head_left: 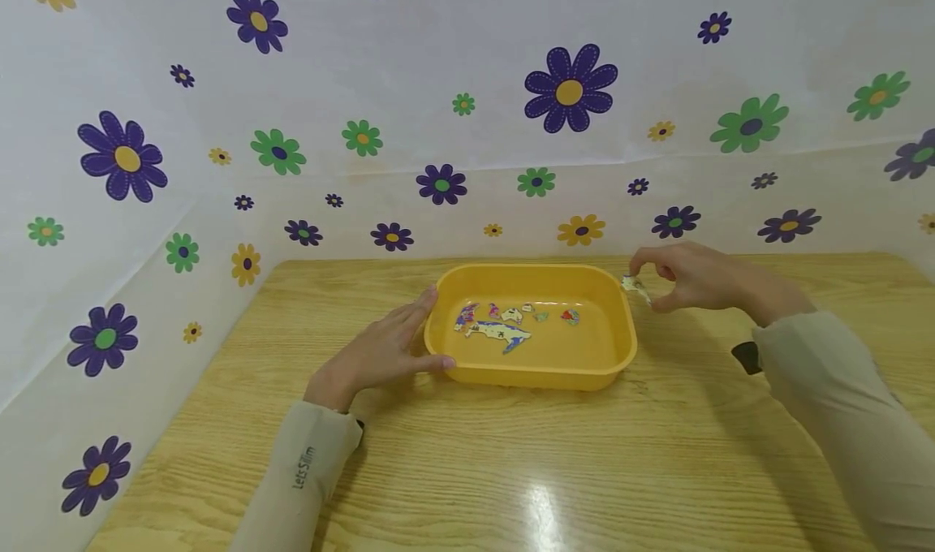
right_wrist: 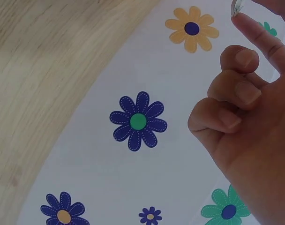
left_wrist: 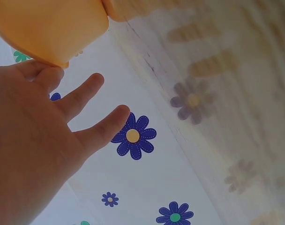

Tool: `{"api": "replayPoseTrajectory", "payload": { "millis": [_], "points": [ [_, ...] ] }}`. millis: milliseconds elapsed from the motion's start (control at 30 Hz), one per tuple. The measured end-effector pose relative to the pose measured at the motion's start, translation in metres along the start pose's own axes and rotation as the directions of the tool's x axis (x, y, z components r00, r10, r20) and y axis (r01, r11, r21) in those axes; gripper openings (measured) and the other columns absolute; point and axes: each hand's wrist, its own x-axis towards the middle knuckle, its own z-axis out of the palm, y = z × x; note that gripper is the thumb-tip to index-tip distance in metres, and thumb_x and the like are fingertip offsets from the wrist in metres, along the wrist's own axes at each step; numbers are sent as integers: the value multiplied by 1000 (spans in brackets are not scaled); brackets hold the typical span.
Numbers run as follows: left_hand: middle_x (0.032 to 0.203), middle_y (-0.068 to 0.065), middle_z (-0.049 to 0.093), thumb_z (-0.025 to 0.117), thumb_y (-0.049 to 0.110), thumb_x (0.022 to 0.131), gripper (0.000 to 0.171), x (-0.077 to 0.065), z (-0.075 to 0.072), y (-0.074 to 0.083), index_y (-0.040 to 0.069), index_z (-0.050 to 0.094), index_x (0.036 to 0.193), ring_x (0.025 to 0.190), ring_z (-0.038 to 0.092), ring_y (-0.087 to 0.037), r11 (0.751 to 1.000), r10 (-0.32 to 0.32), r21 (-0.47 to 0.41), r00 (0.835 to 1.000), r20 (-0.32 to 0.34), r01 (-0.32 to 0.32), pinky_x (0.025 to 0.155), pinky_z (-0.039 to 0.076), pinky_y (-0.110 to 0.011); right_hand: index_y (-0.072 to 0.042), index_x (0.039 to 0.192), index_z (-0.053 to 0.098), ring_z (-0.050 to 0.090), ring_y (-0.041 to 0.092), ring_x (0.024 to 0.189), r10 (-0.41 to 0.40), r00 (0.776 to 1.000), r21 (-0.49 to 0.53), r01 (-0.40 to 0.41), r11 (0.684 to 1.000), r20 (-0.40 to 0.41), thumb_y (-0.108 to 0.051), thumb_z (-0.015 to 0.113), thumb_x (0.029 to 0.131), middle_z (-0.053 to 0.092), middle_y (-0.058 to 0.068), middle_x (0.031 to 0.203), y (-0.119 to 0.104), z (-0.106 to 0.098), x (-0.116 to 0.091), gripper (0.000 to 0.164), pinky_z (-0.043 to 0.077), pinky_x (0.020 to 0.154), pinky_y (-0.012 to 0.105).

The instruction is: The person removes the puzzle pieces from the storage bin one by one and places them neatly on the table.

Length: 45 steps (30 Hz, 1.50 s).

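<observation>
A yellow plastic tub (head_left: 533, 377) stands on the table, with several flat, irregular printed pieces lying in its left and middle part. The largest is a long cream piece with blue edges (head_left: 499, 334); smaller ones include a red and green piece (head_left: 570, 316). My left hand (head_left: 383, 349) rests against the tub's left side, thumb on the near rim, fingers spread along the wall. Just beyond the right rim, my right hand (head_left: 694, 276) pinches a small cream cut-out piece (head_left: 635, 286) between thumb and index finger. Its other fingers are curled in the right wrist view.
The wooden table (head_left: 511, 454) reaches back to a white sheet (head_left: 467, 65) printed with purple, green and yellow flowers. The sheet also covers the left side. A dark strap (head_left: 747, 358) shows at the right sleeve.
</observation>
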Motion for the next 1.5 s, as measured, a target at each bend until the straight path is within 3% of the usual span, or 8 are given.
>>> {"api": "replayPoseTrajectory", "payload": {
  "millis": [200, 467, 767, 933, 1200, 1500],
  "points": [
    [170, -1, 5, 63, 71, 88, 110, 0, 0, 0, 16, 5, 164, 153, 15, -34, 1000, 6, 7, 1000, -2, -6, 121, 17, -56, -9, 113, 63, 62, 33, 92, 47, 999, -3, -47, 999, 12, -11, 82, 79, 69, 9, 105, 12, 1, -7, 39, 56, 77, 53],
    [170, -2, 5, 62, 71, 88, 110, 1, 1, -1, 15, 6, 164, 153, 16, -33, 1000, 13, 9, 1000, -2, -13, 121, 17, -56, -9, 115, 62, 55, 27, 85, 123, 992, 8, -124, 992, 41, -14, 81, 78, 61, 8, 94, 28, 7, -14, 42, 48, 66, 39],
    [170, -2, 5, 63, 70, 88, 110, 0, 0, -1, 14, 6, 164, 153, 16, -34, 1000, 10, 3, 1000, -4, -10, 121, 17, -56, -6, 113, 61, 53, 26, 80, 169, 984, 36, -171, 985, 59, -16, 79, 76, 59, 9, 93, 43, 19, -12, 42, 47, 62, 36],
    [170, -2, 6, 62, 70, 88, 109, -1, 0, 0, 14, 6, 164, 153, 16, -33, 1000, 15, 8, 1000, -7, -14, 121, 17, -56, -4, 113, 59, 51, 23, 74, 174, 982, 21, -176, 984, 75, -17, 78, 76, 58, 8, 87, 49, 23, -11, 43, 45, 60, 35],
    [170, -2, 6, 62, 71, 88, 110, 0, 0, 1, 15, 6, 164, 153, 15, -33, 1000, 5, 4, 1000, 0, -5, 121, 18, -56, 3, 116, 58, 57, 31, 84, 189, 980, 17, -191, 981, 64, -16, 79, 76, 62, 16, 96, 53, 19, -8, 49, 54, 68, 46],
    [169, -2, 6, 63, 70, 88, 110, 0, 0, 0, 14, 6, 164, 153, 16, -33, 1000, 13, 9, 1000, -3, -13, 121, 18, -54, -2, 115, 62, 63, 38, 90, 114, 993, -34, -114, 993, -3, -14, 81, 80, 67, 19, 99, 35, 3, 0, 41, 57, 74, 55]
  ]
}}
